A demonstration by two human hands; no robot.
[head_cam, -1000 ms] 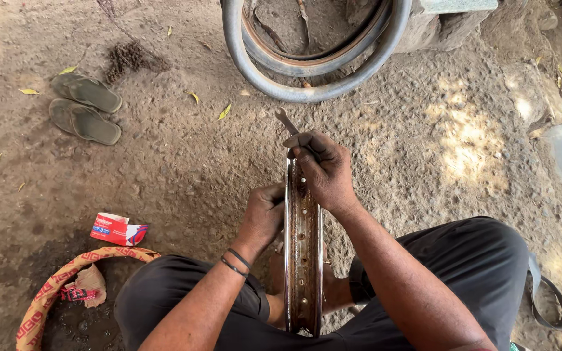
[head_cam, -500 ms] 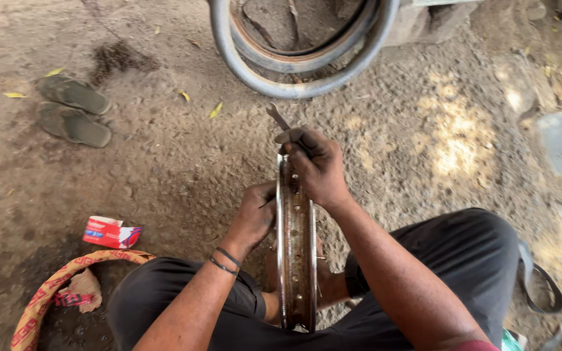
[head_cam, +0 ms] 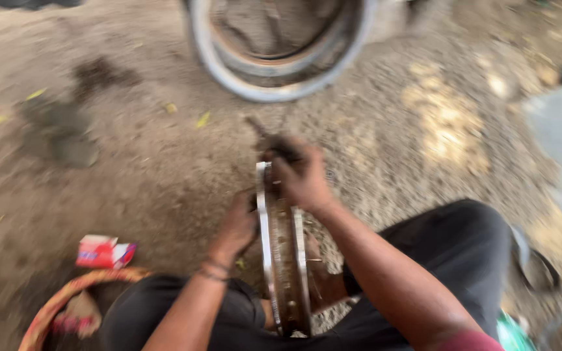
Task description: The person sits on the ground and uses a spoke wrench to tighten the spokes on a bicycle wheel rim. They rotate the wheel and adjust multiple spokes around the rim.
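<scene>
Standing upright between the knees, the metal wheel rim (head_cam: 283, 260) is steadied by the left hand (head_cam: 237, 229) clasping its side; the right hand (head_cam: 302, 177) grips a dark tool (head_cam: 269, 140) at its top edge.

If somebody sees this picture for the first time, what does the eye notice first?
The metal wheel rim standing upright at bottom centre, between the person's knees. The left hand steadies its side; the right hand grips a dark tool at its top. A tyre lies on the dirt beyond.
</scene>
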